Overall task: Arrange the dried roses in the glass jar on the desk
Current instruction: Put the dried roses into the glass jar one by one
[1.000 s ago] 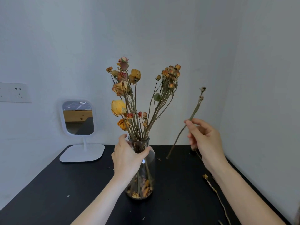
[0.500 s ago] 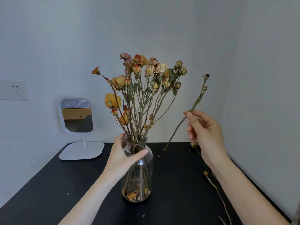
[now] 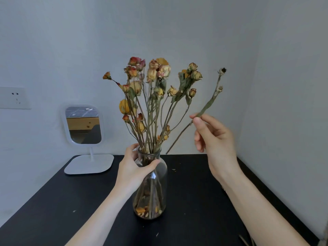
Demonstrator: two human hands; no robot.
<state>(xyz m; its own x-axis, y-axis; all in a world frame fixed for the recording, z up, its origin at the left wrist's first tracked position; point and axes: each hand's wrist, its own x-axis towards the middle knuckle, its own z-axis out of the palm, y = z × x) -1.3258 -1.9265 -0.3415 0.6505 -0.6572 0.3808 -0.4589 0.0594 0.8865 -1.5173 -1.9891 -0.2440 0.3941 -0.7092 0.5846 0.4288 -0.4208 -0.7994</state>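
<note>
A clear glass jar (image 3: 159,189) stands upright on the black desk (image 3: 71,201), with fallen petals at its bottom. A bunch of dried roses (image 3: 156,89) in yellow, orange and red rises from its neck. My left hand (image 3: 134,167) is wrapped around the jar's neck and shoulder. To the right of the bunch, my right hand (image 3: 214,139) pinches a single dried rose stem (image 3: 210,102) between thumb and fingers. That stem is tilted, its withered head up to the right and its lower end hanging just right of the jar's mouth, outside it.
A white standing mirror (image 3: 83,126) sits at the back left of the desk on a flat base. A wall socket (image 3: 14,97) is at far left. White walls close in behind and to the right. Loose stems (image 3: 246,241) lie near the desk's front right.
The jar has turned in my left hand, so the bunch shows a fuller, different side. My right hand has carried the single stem higher and a little closer to the bunch.
</note>
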